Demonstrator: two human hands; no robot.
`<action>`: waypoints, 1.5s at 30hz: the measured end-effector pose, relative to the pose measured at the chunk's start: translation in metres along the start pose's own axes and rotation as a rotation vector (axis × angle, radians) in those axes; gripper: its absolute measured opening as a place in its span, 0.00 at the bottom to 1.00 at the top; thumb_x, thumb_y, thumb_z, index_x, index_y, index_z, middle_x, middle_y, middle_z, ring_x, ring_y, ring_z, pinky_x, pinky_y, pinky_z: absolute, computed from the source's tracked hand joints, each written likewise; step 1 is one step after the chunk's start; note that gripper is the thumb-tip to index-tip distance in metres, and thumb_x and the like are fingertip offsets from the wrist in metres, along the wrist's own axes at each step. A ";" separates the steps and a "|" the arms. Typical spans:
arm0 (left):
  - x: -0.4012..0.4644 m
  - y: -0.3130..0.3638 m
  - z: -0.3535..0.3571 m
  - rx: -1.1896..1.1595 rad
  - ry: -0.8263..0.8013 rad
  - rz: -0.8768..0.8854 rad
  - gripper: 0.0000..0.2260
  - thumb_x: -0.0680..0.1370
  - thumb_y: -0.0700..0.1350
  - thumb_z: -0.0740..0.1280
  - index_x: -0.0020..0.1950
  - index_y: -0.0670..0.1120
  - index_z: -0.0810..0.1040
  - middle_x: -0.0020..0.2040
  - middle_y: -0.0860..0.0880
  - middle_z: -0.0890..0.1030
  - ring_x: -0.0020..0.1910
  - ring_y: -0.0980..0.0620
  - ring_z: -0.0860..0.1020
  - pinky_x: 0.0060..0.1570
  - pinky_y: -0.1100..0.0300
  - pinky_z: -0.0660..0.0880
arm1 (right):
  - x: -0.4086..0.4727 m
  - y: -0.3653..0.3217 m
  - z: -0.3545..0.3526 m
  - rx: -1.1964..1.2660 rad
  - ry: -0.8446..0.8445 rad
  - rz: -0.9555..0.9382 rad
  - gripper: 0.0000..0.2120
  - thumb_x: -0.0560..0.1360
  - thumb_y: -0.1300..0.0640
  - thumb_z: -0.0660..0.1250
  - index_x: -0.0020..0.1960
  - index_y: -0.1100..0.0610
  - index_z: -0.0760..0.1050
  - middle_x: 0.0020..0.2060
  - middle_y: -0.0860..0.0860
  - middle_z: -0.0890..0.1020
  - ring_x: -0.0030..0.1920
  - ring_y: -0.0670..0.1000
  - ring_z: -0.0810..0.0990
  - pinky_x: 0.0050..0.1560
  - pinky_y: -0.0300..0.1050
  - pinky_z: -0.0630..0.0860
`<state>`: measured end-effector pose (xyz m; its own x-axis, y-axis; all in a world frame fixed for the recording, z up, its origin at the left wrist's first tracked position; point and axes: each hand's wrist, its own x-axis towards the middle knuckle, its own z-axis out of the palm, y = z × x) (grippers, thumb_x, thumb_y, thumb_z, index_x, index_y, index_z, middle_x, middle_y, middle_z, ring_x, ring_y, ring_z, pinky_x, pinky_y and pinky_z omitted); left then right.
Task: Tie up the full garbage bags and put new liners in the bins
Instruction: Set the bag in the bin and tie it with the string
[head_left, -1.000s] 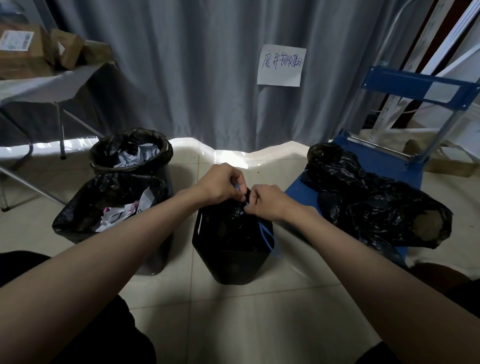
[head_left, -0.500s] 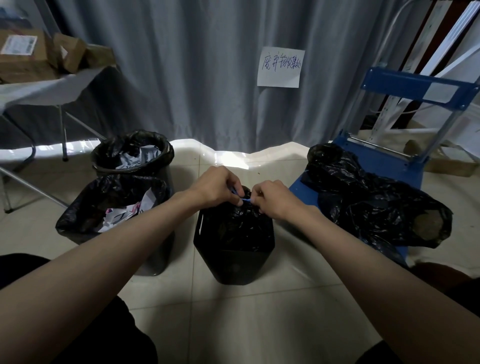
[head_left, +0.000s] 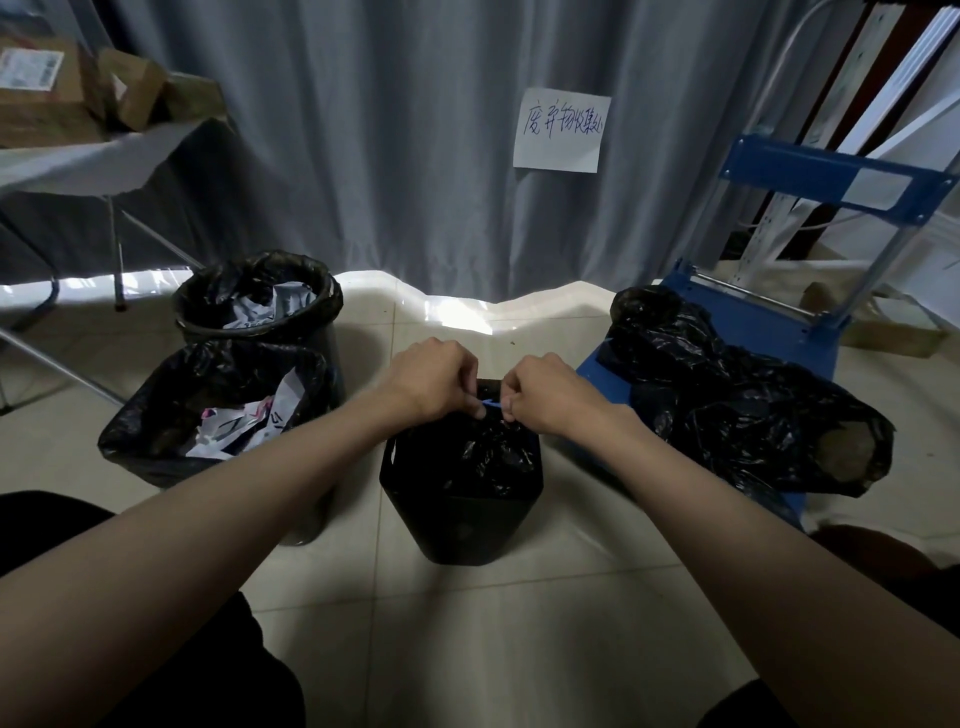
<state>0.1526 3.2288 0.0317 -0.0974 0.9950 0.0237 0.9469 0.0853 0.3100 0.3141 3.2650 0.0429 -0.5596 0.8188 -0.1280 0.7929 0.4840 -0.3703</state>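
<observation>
A small square black bin (head_left: 457, 519) stands on the floor in front of me, with a gathered black garbage bag (head_left: 488, 452) inside it. A blue drawstring (head_left: 491, 402) runs taut between my hands above the bag's neck. My left hand (head_left: 431, 382) pinches one end, my right hand (head_left: 545, 395) pinches the other. To the left, two more bins stand with open black liners: a near bin (head_left: 208, 415) full of paper scraps and a far round bin (head_left: 260, 301).
Tied black bags (head_left: 737, 410) lie on a blue platform cart (head_left: 779, 332) at the right. A grey curtain with a paper note (head_left: 561, 130) hangs behind. A folding table (head_left: 78, 161) with cardboard boxes stands at the far left. The floor is tiled.
My hands have pulled slightly apart, and the blue drawstring now stretches short and taut between them. The loop that hung down the bin's right side is gone.
</observation>
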 end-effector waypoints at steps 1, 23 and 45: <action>0.002 -0.003 -0.005 -0.086 -0.047 0.000 0.13 0.65 0.54 0.80 0.35 0.50 0.79 0.36 0.55 0.82 0.40 0.54 0.79 0.36 0.60 0.69 | 0.001 0.002 -0.001 0.002 0.019 0.007 0.10 0.76 0.61 0.62 0.40 0.55 0.81 0.44 0.55 0.80 0.45 0.57 0.80 0.44 0.50 0.79; -0.017 -0.002 0.002 -0.078 -0.045 -0.184 0.24 0.56 0.69 0.77 0.33 0.49 0.80 0.33 0.52 0.81 0.38 0.52 0.79 0.37 0.59 0.74 | -0.007 0.017 -0.009 0.523 -0.185 -0.018 0.04 0.76 0.68 0.66 0.49 0.64 0.79 0.39 0.59 0.86 0.36 0.51 0.81 0.47 0.48 0.80; -0.006 -0.001 -0.038 -0.145 -0.145 -0.047 0.11 0.72 0.55 0.74 0.33 0.51 0.83 0.26 0.55 0.76 0.31 0.57 0.73 0.36 0.62 0.70 | 0.010 -0.002 -0.003 1.128 -0.035 0.126 0.07 0.80 0.63 0.65 0.51 0.65 0.81 0.40 0.58 0.82 0.37 0.48 0.83 0.40 0.38 0.82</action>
<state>0.1401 3.2211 0.0676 -0.0859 0.9881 -0.1278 0.8875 0.1342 0.4409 0.3075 3.2732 0.0447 -0.5119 0.8243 -0.2419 0.1843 -0.1697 -0.9681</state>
